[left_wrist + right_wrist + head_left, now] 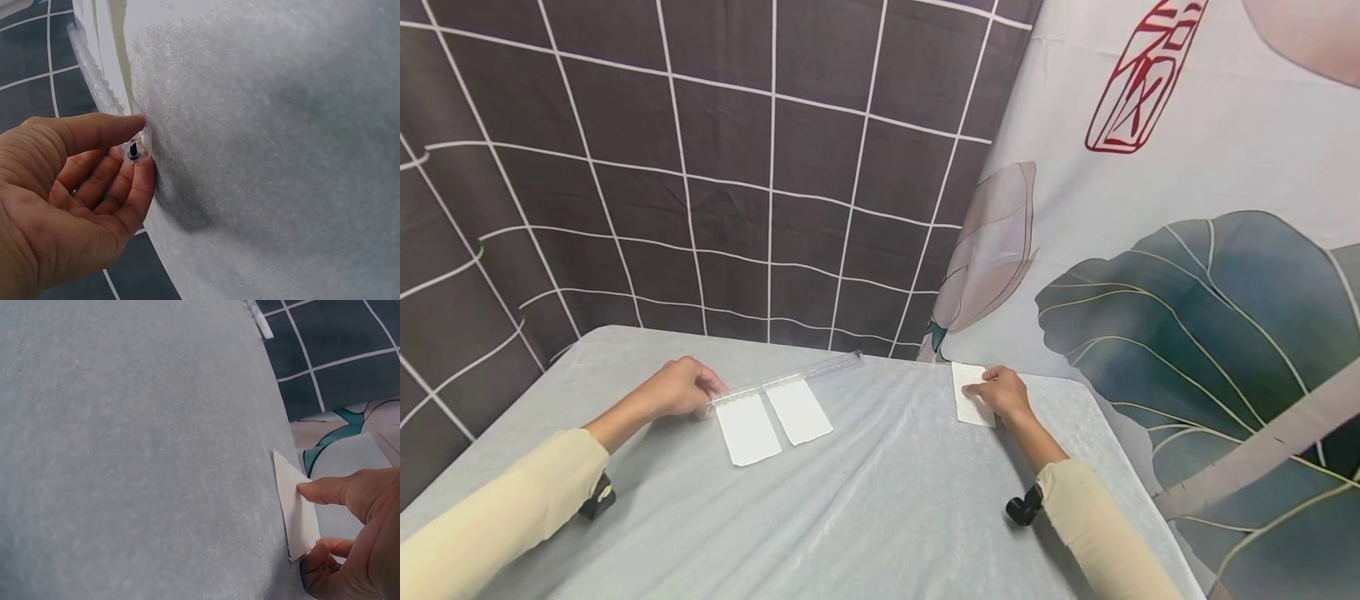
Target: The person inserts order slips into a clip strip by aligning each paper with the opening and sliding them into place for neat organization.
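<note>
My left hand pinches the near end of a clear plastic ruler between thumb and fingertips. In the left wrist view, a small hole shows in the ruler's end, between thumb and forefinger. Two white paper pieces lie side by side below the ruler, a left piece and a right piece, their upper edges along it. Toward the back right, my right hand grips a third white paper piece by its right side. In the right wrist view, the thumb lies on this paper's face, the other fingers curled at its lower edge.
A pale grey cloth with soft wrinkles covers the table. Behind it hangs a dark curtain with white grid lines; a white curtain with a large leaf print hangs at the right. Each wrist wears a small black camera.
</note>
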Available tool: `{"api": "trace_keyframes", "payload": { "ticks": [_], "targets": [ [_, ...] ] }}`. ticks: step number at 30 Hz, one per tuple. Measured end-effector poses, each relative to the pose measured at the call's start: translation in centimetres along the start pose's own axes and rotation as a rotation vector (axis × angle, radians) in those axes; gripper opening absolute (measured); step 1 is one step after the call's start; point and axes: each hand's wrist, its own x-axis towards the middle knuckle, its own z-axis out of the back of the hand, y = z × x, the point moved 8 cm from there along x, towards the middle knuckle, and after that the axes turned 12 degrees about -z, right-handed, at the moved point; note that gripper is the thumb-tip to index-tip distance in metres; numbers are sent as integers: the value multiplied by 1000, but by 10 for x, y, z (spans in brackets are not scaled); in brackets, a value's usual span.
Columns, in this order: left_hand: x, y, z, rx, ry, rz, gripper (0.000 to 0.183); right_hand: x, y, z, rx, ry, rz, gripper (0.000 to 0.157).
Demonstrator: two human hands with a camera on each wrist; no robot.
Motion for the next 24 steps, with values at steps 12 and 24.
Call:
{"api": "trace_keyframes", "payload": {
  "ticks": [12,24],
  "targets": [
    [-1,-2,1,-8,11,11,48,0,-1,-4,-15,-2,-22,69],
    [-3,-3,2,-22,5,6,49,1,2,-2,7,-19,27,46]
  ]
}}
